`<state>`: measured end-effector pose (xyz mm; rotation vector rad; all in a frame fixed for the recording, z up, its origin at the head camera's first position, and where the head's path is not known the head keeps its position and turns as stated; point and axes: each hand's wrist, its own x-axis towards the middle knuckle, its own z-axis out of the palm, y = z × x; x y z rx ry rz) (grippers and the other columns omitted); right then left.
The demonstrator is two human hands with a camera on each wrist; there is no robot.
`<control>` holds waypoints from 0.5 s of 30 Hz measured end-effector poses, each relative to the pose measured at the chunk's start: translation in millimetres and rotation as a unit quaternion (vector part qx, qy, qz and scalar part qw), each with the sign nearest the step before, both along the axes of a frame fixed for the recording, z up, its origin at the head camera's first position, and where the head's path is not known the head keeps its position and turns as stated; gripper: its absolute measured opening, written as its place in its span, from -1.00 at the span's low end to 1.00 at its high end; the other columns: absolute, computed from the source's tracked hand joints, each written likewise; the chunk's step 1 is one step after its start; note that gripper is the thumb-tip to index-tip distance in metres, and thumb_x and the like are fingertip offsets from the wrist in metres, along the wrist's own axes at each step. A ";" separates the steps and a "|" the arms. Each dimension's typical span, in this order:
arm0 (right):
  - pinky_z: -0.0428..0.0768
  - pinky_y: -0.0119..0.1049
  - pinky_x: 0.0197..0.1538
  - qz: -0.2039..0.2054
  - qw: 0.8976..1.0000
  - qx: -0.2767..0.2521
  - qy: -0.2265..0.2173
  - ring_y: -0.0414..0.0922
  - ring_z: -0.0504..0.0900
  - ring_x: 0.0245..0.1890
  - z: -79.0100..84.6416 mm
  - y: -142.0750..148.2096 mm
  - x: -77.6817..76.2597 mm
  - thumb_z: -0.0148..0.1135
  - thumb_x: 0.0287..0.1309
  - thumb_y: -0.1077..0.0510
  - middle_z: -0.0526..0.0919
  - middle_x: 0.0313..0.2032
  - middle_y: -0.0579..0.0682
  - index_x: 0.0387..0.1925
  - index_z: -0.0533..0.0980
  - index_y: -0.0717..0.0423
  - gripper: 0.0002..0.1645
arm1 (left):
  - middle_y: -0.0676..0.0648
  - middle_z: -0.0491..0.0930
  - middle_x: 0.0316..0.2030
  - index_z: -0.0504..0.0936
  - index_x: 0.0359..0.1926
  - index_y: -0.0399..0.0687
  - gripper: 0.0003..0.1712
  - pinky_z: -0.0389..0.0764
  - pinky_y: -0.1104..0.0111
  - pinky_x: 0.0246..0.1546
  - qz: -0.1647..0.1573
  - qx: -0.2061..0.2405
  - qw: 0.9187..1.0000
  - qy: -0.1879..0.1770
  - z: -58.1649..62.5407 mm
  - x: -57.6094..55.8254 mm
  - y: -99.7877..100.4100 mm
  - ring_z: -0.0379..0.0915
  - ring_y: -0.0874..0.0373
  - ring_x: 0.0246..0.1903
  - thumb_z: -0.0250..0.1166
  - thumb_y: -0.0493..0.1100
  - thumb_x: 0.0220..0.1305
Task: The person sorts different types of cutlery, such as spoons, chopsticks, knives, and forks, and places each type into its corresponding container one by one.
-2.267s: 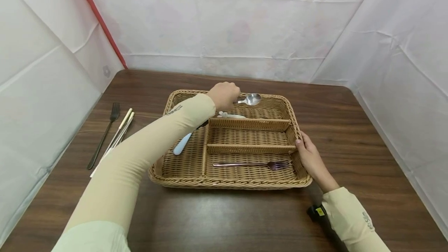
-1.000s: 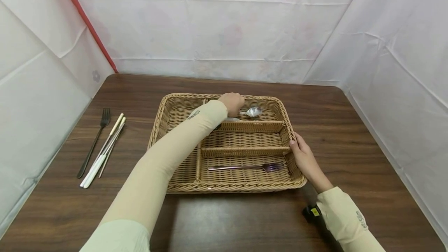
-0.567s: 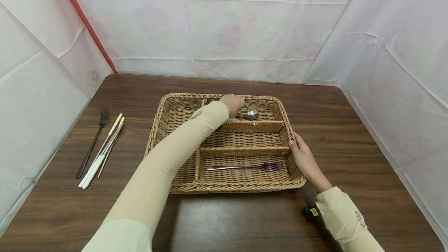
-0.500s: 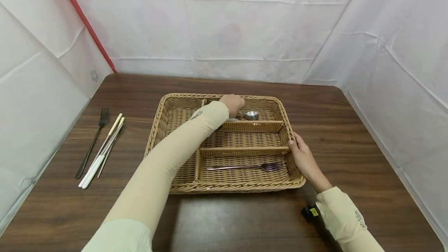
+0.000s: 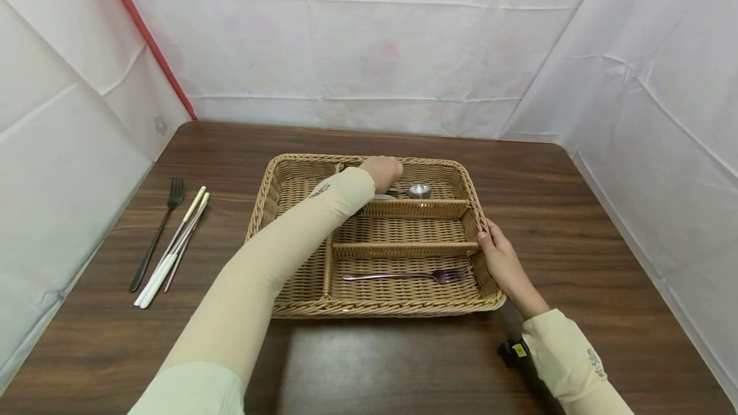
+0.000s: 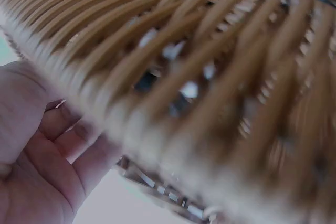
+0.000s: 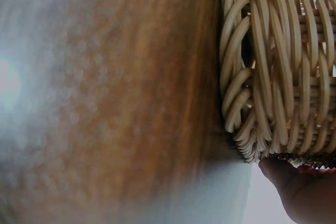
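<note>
A wicker cutlery basket (image 5: 326, 304) with compartments stands on the table. My left hand (image 5: 383, 173) reaches down into its back compartment, fingers curled over the handle end of a metal spoon (image 5: 419, 191). The spoon's bowl points right, low in that compartment. A pale handle (image 5: 382, 196) lies beside it, partly under the hand. In the left wrist view the wicker weave (image 6: 173, 77) fills most of the picture and hides my left fingertips. My right hand (image 5: 503, 262) holds the basket's right rim, thumb on the inside. A purplish fork (image 5: 403, 275) lies in the front compartment.
Left of the basket lie a black fork (image 5: 158, 232) and several slim chopsticks (image 5: 179, 239) with pale ends. White sheets (image 5: 369, 50) hang along the table's back and sides. My left sleeve (image 5: 277, 261) crosses the basket's left compartment and hides part of it.
My left hand has lowered the spoon from above the rim into the back compartment. Just lately the spoon's bowl has shifted slightly right, and more handle shows. The right hand stays on the rim.
</note>
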<state>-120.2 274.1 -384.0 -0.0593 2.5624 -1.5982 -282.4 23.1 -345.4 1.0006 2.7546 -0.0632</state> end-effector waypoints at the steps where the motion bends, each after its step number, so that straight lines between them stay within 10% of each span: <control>1: 0.01 0.12 0.34 0.001 1.000 0.000 0.001 0.23 -0.03 0.39 0.1 0.1 -0.5 -0.33 0.50 0.09 0.01 0.38 0.40 0.44 -0.13 0.33 -0.36 | -0.11 0.56 -0.28 0.60 -0.25 -0.15 -0.84 0.45 0.28 -0.31 0.001 0.004 1.000 -0.002 3.5 0.9 -2.1 0.40 0.11 -0.35 0.08 -0.33 0.38; 15: 0.03 0.17 0.32 0.003 1.000 0.012 -0.010 0.26 -0.03 0.38 3.0 1.9 -4.8 -0.36 0.50 0.06 -0.02 0.38 0.41 0.45 -0.17 0.31 -0.34 | -0.18 0.64 -0.26 0.66 -0.25 -0.27 -0.81 0.58 0.19 -0.15 0.010 0.114 0.991 0.063 65.8 35.0 -90.0 0.57 -0.05 -0.22 0.15 -0.46 0.20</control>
